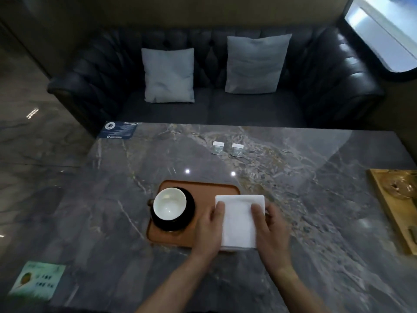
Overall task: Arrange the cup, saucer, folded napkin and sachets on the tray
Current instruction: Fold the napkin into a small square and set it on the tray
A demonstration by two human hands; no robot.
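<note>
On a dark marble surface (293, 199) before a leather sofa (214, 109), both hands, left (208, 229) and right (269, 224), press flat on a folded napkin (239, 220), apparently squaring it at the tray (198, 188)'s right end. The cup (169, 203) sits on its saucer (190, 211) at the left, balancing the layout; two sachets (228, 149) wait well apart beyond the tray.

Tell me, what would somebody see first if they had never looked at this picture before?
First, the bright white folded cloth napkin on the right end of the flat orange-brown tray, with the person's left hand and right hand pressed on its two sides. Next, the round white cup sitting on a black saucer at the tray's left end. Farther back, two small pale sachets lie side by side on the grey marble table.
</note>
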